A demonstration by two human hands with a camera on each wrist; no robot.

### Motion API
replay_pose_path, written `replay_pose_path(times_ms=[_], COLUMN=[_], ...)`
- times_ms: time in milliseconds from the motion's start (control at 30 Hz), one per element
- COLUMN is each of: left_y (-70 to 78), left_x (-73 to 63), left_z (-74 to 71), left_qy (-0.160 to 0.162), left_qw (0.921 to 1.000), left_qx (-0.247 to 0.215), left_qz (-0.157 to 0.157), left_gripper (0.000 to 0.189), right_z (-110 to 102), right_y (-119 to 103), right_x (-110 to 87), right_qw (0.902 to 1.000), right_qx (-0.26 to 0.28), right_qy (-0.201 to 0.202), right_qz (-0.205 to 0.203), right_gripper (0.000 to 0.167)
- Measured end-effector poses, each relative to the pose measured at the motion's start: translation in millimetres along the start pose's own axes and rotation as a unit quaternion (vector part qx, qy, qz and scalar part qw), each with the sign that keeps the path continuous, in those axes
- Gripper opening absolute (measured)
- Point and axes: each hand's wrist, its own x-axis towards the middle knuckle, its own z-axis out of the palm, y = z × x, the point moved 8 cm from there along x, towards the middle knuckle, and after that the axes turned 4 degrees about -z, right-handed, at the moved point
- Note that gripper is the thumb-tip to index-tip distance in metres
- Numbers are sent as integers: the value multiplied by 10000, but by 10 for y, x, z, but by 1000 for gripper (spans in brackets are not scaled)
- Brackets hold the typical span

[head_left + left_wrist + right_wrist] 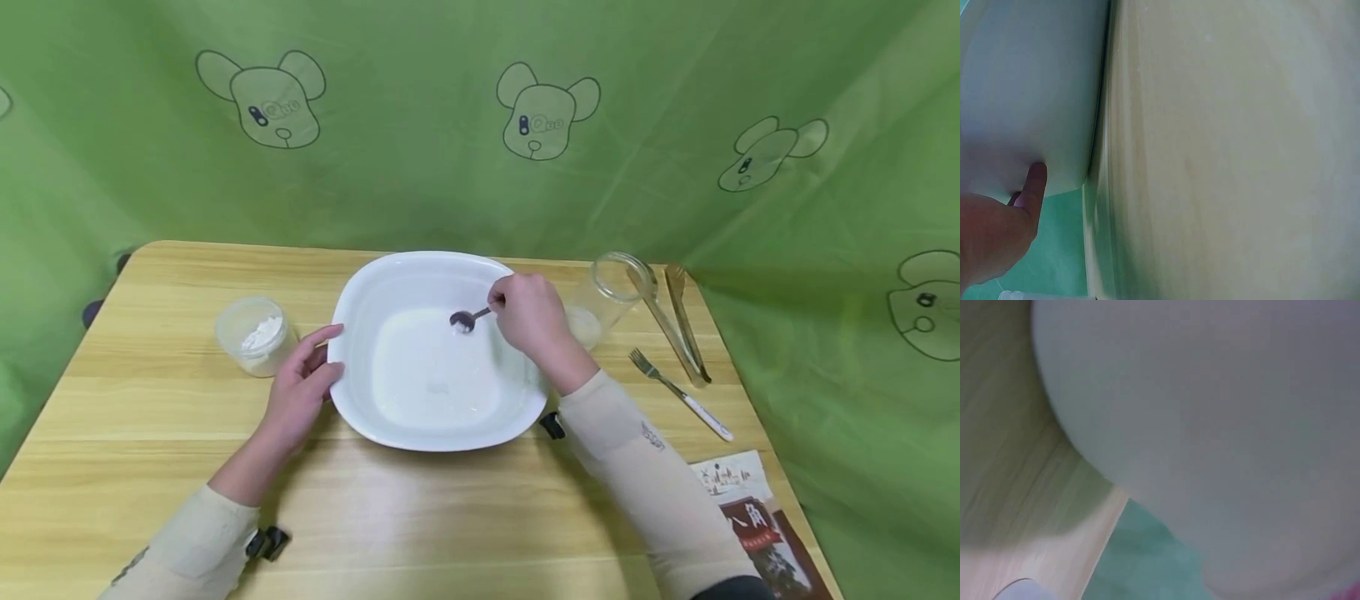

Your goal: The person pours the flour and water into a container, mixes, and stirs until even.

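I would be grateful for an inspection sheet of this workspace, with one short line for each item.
Surface: table with pale wood grain.
Job's things: white basin; dark spoon over it, carrying white material; clear tub of white powder at left; glass jar at right, partly hidden.
Clutter: tongs, fork and printed packet, all at right.
Hands: left hand touches the basin's left side; right hand pinches the spoon's handle.
Cables: nothing seen.
Surroundings: green curtain with cartoon animal heads.
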Motion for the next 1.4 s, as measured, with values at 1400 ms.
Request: replay_pose_path(times_ms=[1400], left_y=[2], left_x=[-5], left_z=[-1], left_qy=[10], left_qw=[10000], left_qx=[4], left_qz=[-66], left_gripper=[52], right_z=[173], right_y=[-141], right_x=[-109], right_qw=[9846], right_qx=[974], right_qy=[-1354], right_qz=[-526], right_gripper=[11])
